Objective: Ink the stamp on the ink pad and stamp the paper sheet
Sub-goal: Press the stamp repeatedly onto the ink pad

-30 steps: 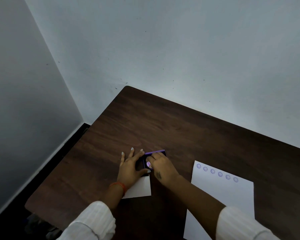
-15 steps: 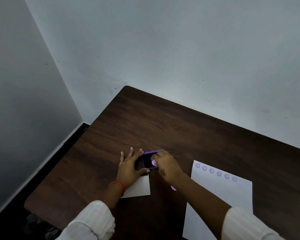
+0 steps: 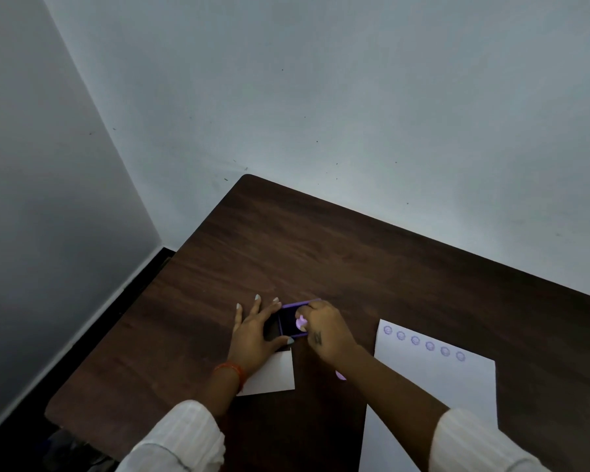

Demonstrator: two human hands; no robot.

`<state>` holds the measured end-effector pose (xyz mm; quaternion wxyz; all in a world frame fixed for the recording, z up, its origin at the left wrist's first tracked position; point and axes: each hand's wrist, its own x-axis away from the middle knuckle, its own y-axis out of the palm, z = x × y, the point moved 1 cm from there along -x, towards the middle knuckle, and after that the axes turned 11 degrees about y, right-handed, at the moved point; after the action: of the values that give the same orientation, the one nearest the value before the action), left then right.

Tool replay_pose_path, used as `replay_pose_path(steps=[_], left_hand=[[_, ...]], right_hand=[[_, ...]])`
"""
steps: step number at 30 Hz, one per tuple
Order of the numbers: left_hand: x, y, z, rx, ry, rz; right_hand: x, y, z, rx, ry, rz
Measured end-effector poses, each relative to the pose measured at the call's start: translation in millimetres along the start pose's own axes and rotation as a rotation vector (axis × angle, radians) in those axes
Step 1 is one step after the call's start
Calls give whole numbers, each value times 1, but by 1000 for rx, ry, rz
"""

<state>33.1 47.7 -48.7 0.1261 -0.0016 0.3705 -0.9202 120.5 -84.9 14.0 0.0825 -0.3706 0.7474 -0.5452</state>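
A small purple ink pad point(image 3: 288, 323) lies open on the dark wooden table point(image 3: 321, 253). My left hand point(image 3: 258, 330) rests flat beside it, thumb and fingers bracing its left side. My right hand point(image 3: 322, 330) pinches a small lilac stamp point(image 3: 301, 322) and holds it down on the pad. A white paper sheet point(image 3: 433, 386) lies to the right, with a row of several round purple stamp marks point(image 3: 423, 343) along its top edge.
A smaller white card point(image 3: 273, 374) lies under my left wrist, just below the ink pad. A small lilac piece point(image 3: 340, 375) peeks out under my right forearm. Grey walls meet at the table's far left corner; the table's left edge drops to a dark floor.
My right hand shifted slightly right over the ink pad while keeping the stamp on it. My left hand has stayed in place beside the pad.
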Motion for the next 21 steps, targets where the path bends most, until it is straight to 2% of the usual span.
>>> replay_pose_path(steps=[3,9,16,21], left_hand=[[1,-1,1,14,-8,-6],[1,-2,3,8,-13,-19],[2,-2,5,2,-15,-8],[2,-2,5,15,-15,-8]], right_hand=[[-3,-14,5,-172,88,4],[-3,-6,23,114,6,11],[-6,1,17,25,116,99],[-2,1,29,99,-53,68]])
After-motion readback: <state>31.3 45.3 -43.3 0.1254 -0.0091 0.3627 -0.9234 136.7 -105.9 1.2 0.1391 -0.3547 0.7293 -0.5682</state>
